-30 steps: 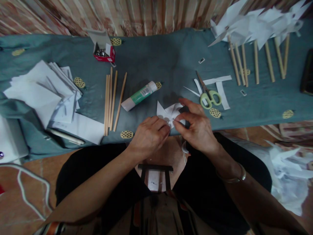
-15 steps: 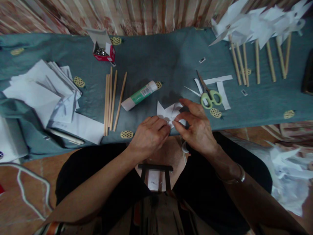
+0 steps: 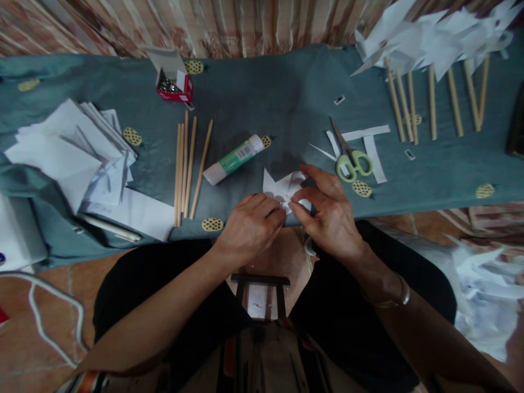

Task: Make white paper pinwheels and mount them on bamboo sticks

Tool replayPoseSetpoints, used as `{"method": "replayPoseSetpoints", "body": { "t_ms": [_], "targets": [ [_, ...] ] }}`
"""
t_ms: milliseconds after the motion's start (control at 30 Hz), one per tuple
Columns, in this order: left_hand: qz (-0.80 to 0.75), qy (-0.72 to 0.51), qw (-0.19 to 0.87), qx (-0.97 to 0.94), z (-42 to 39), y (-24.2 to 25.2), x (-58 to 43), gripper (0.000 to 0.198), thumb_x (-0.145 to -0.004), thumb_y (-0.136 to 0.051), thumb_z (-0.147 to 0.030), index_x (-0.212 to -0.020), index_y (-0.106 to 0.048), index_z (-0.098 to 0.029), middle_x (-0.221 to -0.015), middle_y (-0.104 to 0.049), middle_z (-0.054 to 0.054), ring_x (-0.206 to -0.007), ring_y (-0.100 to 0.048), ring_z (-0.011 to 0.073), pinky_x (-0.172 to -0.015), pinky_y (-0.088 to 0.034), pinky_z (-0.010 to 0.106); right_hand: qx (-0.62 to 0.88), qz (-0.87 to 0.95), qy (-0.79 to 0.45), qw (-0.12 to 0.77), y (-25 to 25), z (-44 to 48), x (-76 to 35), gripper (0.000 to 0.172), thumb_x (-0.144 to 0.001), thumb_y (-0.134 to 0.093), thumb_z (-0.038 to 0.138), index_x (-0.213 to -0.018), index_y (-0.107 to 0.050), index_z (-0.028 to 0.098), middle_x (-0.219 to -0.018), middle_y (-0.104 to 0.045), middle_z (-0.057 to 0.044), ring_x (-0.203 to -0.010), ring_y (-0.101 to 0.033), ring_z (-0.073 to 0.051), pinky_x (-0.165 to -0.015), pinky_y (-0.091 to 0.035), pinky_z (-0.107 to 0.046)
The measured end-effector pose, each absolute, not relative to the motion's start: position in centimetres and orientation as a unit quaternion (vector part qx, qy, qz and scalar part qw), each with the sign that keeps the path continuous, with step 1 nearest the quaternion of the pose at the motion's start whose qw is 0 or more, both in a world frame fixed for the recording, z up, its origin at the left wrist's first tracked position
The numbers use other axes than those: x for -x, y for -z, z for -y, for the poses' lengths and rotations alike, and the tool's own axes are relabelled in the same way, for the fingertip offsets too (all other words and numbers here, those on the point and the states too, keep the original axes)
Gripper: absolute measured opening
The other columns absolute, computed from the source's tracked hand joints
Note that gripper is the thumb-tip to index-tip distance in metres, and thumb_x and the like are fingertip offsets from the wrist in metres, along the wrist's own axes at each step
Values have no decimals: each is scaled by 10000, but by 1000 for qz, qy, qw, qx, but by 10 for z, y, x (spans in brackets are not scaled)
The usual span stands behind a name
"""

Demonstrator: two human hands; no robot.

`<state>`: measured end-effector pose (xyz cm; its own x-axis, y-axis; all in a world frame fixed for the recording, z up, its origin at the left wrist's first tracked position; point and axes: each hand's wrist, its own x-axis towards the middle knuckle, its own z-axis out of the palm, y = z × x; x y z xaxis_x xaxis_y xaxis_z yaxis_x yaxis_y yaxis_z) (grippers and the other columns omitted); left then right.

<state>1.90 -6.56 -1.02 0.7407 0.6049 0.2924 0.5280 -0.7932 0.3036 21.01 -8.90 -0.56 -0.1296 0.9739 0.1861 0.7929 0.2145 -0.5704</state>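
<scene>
One white paper pinwheel [image 3: 281,187] is held at the near edge of the cloth-covered tabletop [image 3: 286,87], between the left hand [image 3: 249,226] and the right hand [image 3: 331,218]. Its lower left part is gripped in the left hand's curled fingers, whose tips are mostly hidden; near its centre it is pinched by the right thumb and one finger, while another finger is extended to its upper right edge. Just beyond, a green-and-white tube [image 3: 235,159] is laid slantwise, with wooden sticks [image 3: 190,164] lined up to its left. Green-handled scissors [image 3: 349,154] are set among paper strips [image 3: 373,158] to the right. Farther off, small metal pieces [image 3: 168,85] are contained in an open red box [image 3: 174,97]; sheets of paper [image 3: 65,136] are heaped at the left, and stick-mounted pinwheels [image 3: 440,46] are grouped at upper right.
</scene>
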Motion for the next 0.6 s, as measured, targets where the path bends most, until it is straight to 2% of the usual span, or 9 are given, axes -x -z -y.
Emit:
{"method": "replayPoseSetpoints", "body": {
  "t_ms": [167,367,600],
  "targets": [
    [-305,-176,104,-930,66,11,-18,186,-978,-523,-196,-911,-687,-140,-890,-694,68,-828,-615,206,-696,-467,342,583,750,-163,265,7,90,-211,170,-940,-550,271,-978,-713,301,-1444,-543,-29,-1349,-497,-304,-1120,-427,-531],
    [-309,-164,115,-930,65,10,-18,172,-975,-527,-193,-936,-684,-133,-890,-687,69,-847,-621,211,-713,-468,346,579,771,-118,238,8,94,-205,214,-957,-507,259,-945,-721,261,-1429,-565,-69,-1307,-518,-303,-1097,-429,-509],
    [-309,-174,112,-928,65,10,-19,203,-976,-516,-215,-910,-693,-138,-866,-688,63,-826,-617,210,-710,-481,347,577,783,-78,217,14,103,-199,268,-968,-473,188,-1124,-685,234,-1453,-569,-100,-1325,-499,-289,-1048,-446,-495]
  ]
}}
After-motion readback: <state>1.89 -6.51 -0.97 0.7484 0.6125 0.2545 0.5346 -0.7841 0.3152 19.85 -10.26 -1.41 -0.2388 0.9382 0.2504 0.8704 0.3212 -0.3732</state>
